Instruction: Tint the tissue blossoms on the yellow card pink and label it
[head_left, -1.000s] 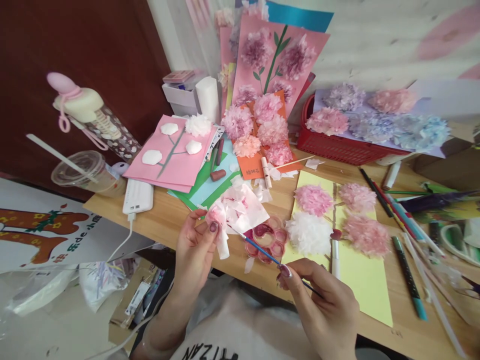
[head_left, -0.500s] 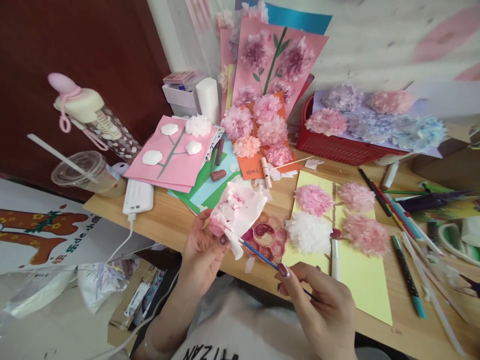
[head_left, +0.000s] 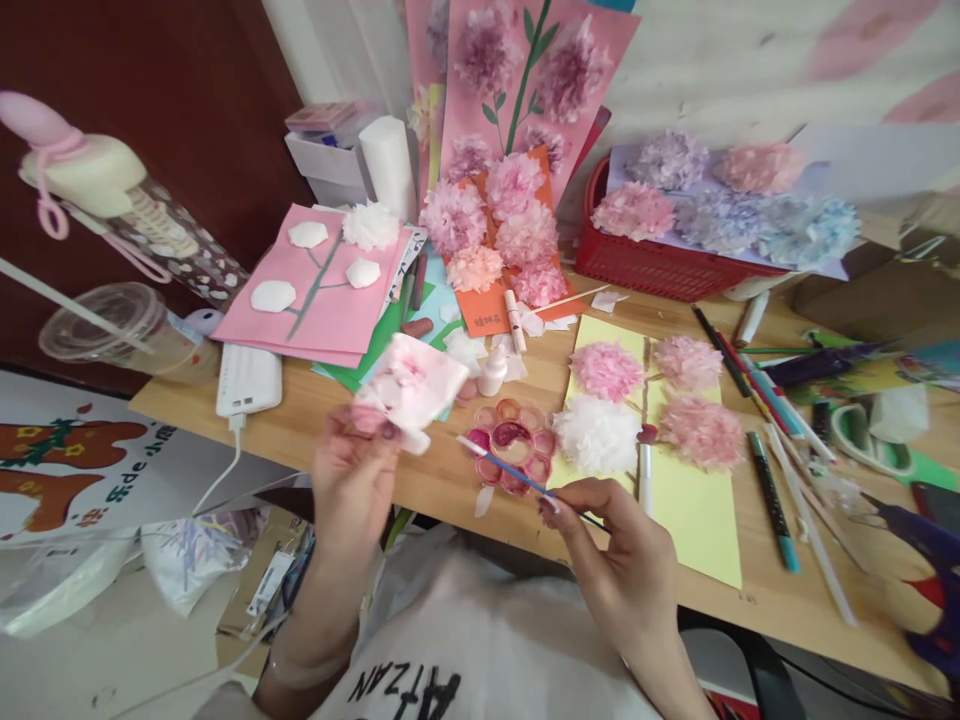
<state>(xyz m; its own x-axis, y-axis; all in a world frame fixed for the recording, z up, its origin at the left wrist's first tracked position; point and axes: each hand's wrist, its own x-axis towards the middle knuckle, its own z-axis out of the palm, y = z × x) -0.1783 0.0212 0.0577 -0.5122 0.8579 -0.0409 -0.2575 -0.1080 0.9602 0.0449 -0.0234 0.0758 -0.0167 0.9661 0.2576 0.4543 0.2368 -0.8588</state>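
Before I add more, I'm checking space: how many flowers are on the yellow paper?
4 on the yellow paper: bright pink flower back left, pale pink flower back right, white flower front left, rosy flower front right. None seems hidden.

Count one left hand (head_left: 356,480) and one right hand (head_left: 619,545) — two in all — plus one blue brush (head_left: 517,475), one white brush (head_left: 645,480), one tissue (head_left: 421,380) and one palette (head_left: 517,465). See four flowers (head_left: 598,435) on the yellow sheet (head_left: 697,530), five on the orange sheet (head_left: 484,320), five atop the basket (head_left: 660,268), one on the flat card (head_left: 345,335) with three discs (head_left: 272,296), four on the upright card (head_left: 469,115). Add one flask (head_left: 157,220) — and one cup (head_left: 120,330).
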